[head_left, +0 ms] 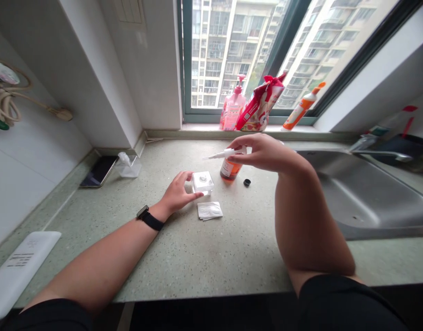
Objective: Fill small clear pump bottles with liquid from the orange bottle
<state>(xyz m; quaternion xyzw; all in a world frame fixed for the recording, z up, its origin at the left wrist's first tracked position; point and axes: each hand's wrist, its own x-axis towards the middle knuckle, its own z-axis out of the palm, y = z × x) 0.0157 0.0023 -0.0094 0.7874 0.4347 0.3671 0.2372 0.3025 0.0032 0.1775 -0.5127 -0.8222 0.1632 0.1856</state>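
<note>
My left hand (179,191) is wrapped around the side of a small clear square box with a whitish top (202,180), which stands on the counter. In my right hand (261,149) is a white dropper with a thin tip (220,155), held level and pointing left. Just below it stands an orange-brown bottle with a label (230,169); its upper part is partly hidden by my fingers. A small black cap (247,182) lies on the counter to the bottle's right. Folded white tissue (210,210) rests in front of the box.
A clear holder with white tissue (128,165) and a dark phone (98,171) are at the back left. The steel sink (373,193) is on the right. A pink pump bottle (232,110), a red bag (261,105) and an orange bottle (301,110) line the windowsill.
</note>
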